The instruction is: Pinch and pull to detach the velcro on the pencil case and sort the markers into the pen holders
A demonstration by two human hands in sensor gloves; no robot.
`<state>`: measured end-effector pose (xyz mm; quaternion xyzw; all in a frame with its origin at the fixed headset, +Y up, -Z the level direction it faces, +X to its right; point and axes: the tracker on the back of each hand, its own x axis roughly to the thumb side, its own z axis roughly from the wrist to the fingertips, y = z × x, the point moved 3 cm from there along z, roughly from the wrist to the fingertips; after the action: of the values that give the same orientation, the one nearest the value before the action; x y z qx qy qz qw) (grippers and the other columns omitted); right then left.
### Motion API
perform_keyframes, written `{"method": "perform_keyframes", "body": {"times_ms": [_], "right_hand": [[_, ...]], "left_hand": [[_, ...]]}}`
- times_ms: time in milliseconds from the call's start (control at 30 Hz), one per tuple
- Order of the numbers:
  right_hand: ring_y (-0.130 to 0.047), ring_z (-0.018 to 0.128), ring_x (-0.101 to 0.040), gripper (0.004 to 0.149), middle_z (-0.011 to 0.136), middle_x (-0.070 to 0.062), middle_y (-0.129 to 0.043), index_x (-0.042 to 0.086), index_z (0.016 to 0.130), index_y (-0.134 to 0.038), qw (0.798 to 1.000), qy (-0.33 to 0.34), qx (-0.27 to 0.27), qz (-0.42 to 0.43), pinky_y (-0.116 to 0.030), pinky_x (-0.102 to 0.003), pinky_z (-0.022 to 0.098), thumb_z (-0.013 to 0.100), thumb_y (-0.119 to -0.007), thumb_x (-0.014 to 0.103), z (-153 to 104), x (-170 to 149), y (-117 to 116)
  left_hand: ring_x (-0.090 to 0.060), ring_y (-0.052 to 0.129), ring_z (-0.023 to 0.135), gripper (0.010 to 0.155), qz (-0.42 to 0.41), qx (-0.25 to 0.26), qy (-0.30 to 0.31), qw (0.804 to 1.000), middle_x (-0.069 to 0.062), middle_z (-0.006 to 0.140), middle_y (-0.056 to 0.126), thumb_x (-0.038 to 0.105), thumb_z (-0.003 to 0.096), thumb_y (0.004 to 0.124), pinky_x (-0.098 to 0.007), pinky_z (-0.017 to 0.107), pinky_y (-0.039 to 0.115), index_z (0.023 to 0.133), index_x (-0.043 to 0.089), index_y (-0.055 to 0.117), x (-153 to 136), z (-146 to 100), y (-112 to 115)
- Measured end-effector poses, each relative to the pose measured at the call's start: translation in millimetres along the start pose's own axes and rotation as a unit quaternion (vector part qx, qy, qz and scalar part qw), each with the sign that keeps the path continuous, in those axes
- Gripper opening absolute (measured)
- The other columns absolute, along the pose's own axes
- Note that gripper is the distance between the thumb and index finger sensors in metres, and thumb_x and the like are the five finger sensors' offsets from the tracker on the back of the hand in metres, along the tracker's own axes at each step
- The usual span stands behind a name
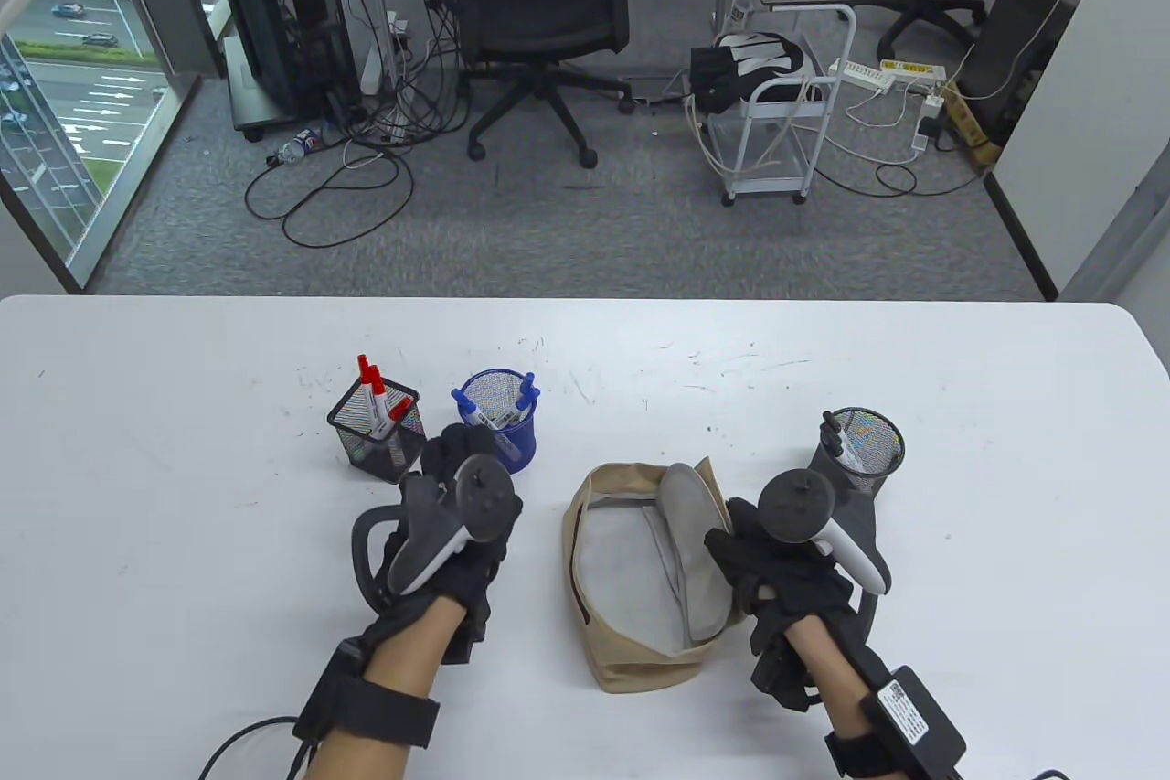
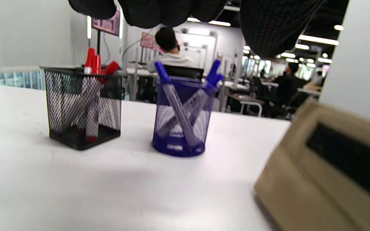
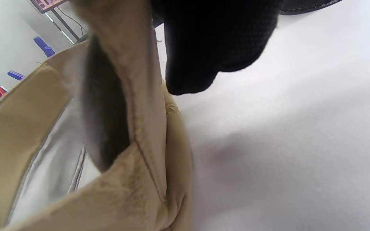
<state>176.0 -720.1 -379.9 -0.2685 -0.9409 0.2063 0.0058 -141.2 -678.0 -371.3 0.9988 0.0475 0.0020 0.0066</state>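
Observation:
The tan pencil case (image 1: 631, 652) lies open mid-table, showing grey lining and no markers inside. My right hand (image 1: 736, 547) is at its right edge and grips the raised flap (image 3: 130, 80), which runs up under my fingers (image 3: 204, 48). My left hand (image 1: 452, 455) hovers just in front of the blue round holder (image 1: 501, 422), its fingers (image 2: 172, 12) loosely curled and holding nothing. Blue markers (image 2: 178, 109) stand in that holder. Red markers (image 1: 373, 387) stand in the black square mesh holder (image 1: 377, 437). A black marker (image 1: 832, 432) sticks out of the grey round holder (image 1: 864, 443) behind my right hand.
The white table (image 1: 183, 496) runs wide to both sides, with its far edge just beyond the holders. Past it lie an office chair (image 1: 539, 3), a small white cart (image 1: 786, 131) and floor cables. People sit at desks in the background of the left wrist view.

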Motion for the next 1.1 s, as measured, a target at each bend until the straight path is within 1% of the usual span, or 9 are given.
{"method": "perform_keyframes", "body": {"times_ms": [133,200,400,667,800,867,967,1033,1100], "right_hand": [[-0.104,0.043,-0.029,0.066,0.086,-0.019,-0.092,0.003,0.104,-0.06,1.0,0.002,-0.006,0.002,-0.086,-0.038,0.03,0.054,-0.074,0.043,-3.5,0.6,4.8],[-0.104,0.045,-0.029,0.067,0.087,-0.019,-0.091,0.003,0.105,-0.06,1.0,0.002,-0.007,0.003,-0.086,-0.038,0.03,0.054,-0.074,0.043,-4.5,0.4,6.8],[-0.104,0.046,-0.03,0.068,0.088,-0.02,-0.091,0.002,0.105,-0.059,1.0,0.0,-0.014,0.002,-0.086,-0.039,0.031,0.054,-0.074,0.044,-7.6,0.7,10.7],[-0.103,0.053,-0.033,0.07,0.09,-0.021,-0.088,0.001,0.106,-0.057,0.998,0.01,-0.053,0.012,-0.085,-0.042,0.034,0.054,-0.073,0.046,-28.4,6.6,30.8],[-0.099,0.066,-0.038,0.071,0.096,-0.021,-0.083,0.003,0.108,-0.053,0.991,0.021,-0.13,-0.022,-0.084,-0.046,0.041,0.054,-0.071,0.046,-58.9,7.4,45.8],[-0.094,0.075,-0.041,0.073,0.102,-0.021,-0.078,0.005,0.11,-0.05,0.985,0.014,-0.166,-0.038,-0.082,-0.05,0.046,0.054,-0.071,0.047,-70.5,-0.7,45.0],[-0.076,0.094,-0.045,0.074,0.113,-0.02,-0.062,0.009,0.112,-0.041,0.977,0.003,-0.195,-0.087,-0.073,-0.059,0.058,0.054,-0.066,0.047,-73.3,-20.2,33.2],[-0.054,0.106,-0.044,0.074,0.119,-0.016,-0.044,0.014,0.114,-0.032,0.975,-0.014,-0.176,-0.131,-0.059,-0.063,0.067,0.054,-0.059,0.048,-68.2,-36.2,19.2],[-0.031,0.109,-0.04,0.075,0.121,-0.015,-0.026,0.017,0.114,-0.024,0.973,-0.031,-0.148,-0.172,-0.041,-0.064,0.072,0.053,-0.055,0.049,-58.2,-53.4,1.0]], "left_hand": [[-0.038,0.034,0.114,0.083,0.045,-0.059,0.002,0.997,-0.011,0.128,0.028,0.06,0.0529,0.052,-0.058,0.076,0.041,0.121,0.02,0.027,1.6,-13.7,44.9],[-0.037,0.025,0.115,0.082,0.066,-0.082,0.005,0.994,-0.01,0.128,0.019,0.059,0.0525,0.044,-0.058,0.077,0.035,0.121,0.02,0.021,1.6,-18.1,62.3],[-0.035,0.011,0.113,0.082,0.056,-0.157,0.019,0.986,-0.007,0.125,0.006,0.058,0.0506,0.041,-0.058,0.077,0.025,0.118,0.022,0.01,-2.4,-21.7,100.0],[-0.036,0.009,0.111,0.083,0.06,-0.14,0.008,0.988,-0.008,0.123,0.004,0.058,0.0502,0.041,-0.058,0.076,0.025,0.117,0.021,0.009,-12.1,-19.1,99.6],[-0.036,0.009,0.111,0.083,0.041,-0.136,0.014,0.99,-0.008,0.123,0.004,0.058,0.0503,0.042,-0.058,0.076,0.024,0.117,0.021,0.01,-13.1,-20.1,96.9],[-0.037,0.01,0.111,0.083,0.05,-0.125,0.015,0.991,-0.009,0.123,0.005,0.058,0.0503,0.042,-0.058,0.076,0.025,0.117,0.02,0.011,-14.0,-21.1,94.5],[-0.037,0.01,0.111,0.083,0.042,-0.127,0.013,0.991,-0.009,0.123,0.005,0.058,0.0503,0.042,-0.058,0.076,0.025,0.117,0.02,0.011,-14.8,-21.3,95.2],[-0.037,0.01,0.111,0.083,0.042,-0.128,0.013,0.991,-0.009,0.123,0.005,0.058,0.0502,0.042,-0.059,0.076,0.025,0.117,0.02,0.011,-14.3,-21.8,95.7],[-0.038,0.01,0.11,0.083,0.042,-0.125,0.012,0.991,-0.01,0.123,0.006,0.058,0.0502,0.042,-0.059,0.076,0.025,0.117,0.019,0.011,-13.5,-23.4,96.0]]}}
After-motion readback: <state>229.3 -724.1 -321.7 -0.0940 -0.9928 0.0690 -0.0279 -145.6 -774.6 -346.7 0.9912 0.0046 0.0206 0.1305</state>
